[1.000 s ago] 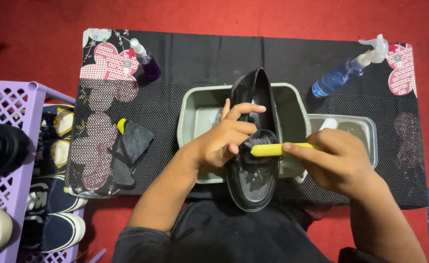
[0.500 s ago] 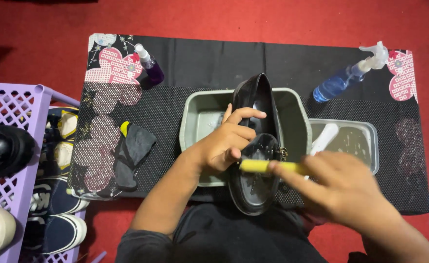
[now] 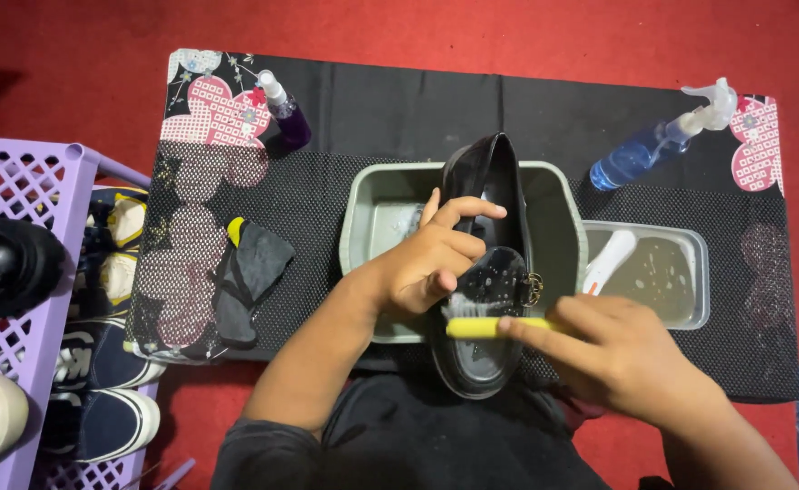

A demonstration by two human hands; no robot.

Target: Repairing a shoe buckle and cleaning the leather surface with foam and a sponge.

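Both hands busy — left hand grips black shoe | right hand pinches yellow brush

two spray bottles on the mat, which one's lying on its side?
The blue spray bottle with the white trigger head, at the mat's far right, lies on its side. The small purple spray bottle at the far left stands upright.

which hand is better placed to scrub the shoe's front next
Right. The right hand already holds the yellow brush across the black shoe, while the left hand is busy steadying the shoe.
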